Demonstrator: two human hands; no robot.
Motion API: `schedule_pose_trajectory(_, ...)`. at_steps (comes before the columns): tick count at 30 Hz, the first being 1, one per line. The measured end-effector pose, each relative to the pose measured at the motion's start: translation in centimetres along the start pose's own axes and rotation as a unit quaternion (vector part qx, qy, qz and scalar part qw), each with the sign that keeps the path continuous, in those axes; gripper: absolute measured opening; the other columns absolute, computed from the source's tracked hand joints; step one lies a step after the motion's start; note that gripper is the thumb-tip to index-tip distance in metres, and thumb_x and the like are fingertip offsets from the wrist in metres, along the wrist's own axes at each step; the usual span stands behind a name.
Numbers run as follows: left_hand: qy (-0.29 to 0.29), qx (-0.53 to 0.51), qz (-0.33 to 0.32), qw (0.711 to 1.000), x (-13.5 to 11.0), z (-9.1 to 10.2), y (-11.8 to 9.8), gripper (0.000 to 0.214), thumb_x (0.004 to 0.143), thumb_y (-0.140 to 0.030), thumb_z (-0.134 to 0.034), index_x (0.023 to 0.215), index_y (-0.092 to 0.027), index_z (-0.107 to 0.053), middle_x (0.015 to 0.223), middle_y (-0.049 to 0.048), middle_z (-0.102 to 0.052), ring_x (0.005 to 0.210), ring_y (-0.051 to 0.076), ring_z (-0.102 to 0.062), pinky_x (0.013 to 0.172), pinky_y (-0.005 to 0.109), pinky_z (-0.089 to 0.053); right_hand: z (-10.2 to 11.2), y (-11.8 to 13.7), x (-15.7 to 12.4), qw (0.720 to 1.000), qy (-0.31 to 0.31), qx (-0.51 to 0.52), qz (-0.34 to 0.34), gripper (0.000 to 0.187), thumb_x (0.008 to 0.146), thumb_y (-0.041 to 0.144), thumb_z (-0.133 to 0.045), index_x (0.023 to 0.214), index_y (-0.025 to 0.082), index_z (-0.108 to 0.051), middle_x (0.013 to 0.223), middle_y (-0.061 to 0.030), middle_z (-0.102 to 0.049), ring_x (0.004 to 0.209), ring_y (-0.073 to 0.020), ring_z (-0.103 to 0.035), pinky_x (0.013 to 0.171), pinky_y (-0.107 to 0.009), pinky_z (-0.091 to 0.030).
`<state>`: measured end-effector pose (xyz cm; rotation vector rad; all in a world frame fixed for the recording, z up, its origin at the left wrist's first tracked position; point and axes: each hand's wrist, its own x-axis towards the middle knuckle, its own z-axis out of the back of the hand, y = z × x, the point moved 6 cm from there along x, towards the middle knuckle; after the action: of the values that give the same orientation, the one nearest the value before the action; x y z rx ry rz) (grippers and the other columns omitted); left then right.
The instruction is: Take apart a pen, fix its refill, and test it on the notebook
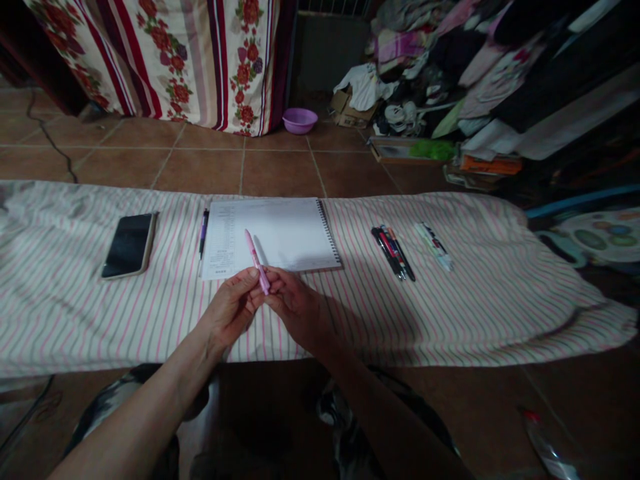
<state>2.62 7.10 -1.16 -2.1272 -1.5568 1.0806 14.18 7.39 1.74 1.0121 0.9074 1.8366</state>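
Both of my hands meet over the front of a striped cloth point(450, 313) spread on the floor. My left hand point(231, 308) and my right hand point(295, 305) are each closed in a pinch on the lower end of a pink pen point(256, 260), which slants up and away over a spiral notebook point(280, 230) lying open just beyond my fingers. The notebook page carries a printed table at its left side.
A black phone point(129, 244) lies on the cloth at the left. A purple pen point(203, 230) rests beside the notebook's left edge. Several pens point(393, 252) and a white one point(433, 245) lie at the right. Beyond are a purple bowl point(300, 121), a floral curtain point(190, 60) and piled clothes point(450, 67).
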Motion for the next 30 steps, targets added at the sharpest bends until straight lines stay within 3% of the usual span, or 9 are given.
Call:
schedule_pose_trajectory(12, -0.007, -0.003, 0.003, 1.0, -0.11, 0.12, -0.06, 0.01, 0.076, -0.017, -0.071, 0.082, -0.009, -0.07, 0.076, 0.01, -0.073, 0.07, 0.017, -0.07, 0.064, 0.022, -0.057, -0.02, -0.16, -0.13, 1.0, 0.0, 0.013, 0.003, 0.032, 0.087, 0.034, -0.058, 0.118, 0.026, -0.056, 0.107, -0.0039, -0.069, 0.099, -0.0182, -0.065, 0.089, -0.033, -0.051)
schedule_pose_trajectory(18, -0.02, -0.007, -0.001, 1.0, -0.1, 0.05, 0.12, 0.011, 0.073, -0.016, -0.074, 0.08, -0.008, -0.07, 0.075, 0.0088, -0.073, 0.069, 0.015, -0.068, 0.063, 0.02, -0.056, -0.12, -0.1, -0.15, 1.0, -0.001, 0.012, 0.016, 0.03, 0.088, 0.029, -0.057, 0.118, 0.022, -0.056, 0.106, -0.0055, -0.069, 0.095, -0.0174, -0.065, 0.086, -0.031, -0.052)
schedule_pose_trajectory(30, -0.024, 0.003, -0.022, 0.999, -0.87, -0.35, 0.29, 0.015, 0.069, -0.02, -0.079, 0.076, -0.01, -0.07, 0.076, 0.0075, -0.072, 0.071, 0.012, -0.066, 0.066, 0.017, -0.055, -0.49, -0.44, -0.51, 0.999, -0.041, 0.019, -0.007, 0.021, 0.089, 0.031, -0.052, 0.109, 0.024, -0.056, 0.103, -0.0053, -0.07, 0.093, -0.0182, -0.067, 0.082, -0.031, -0.054)
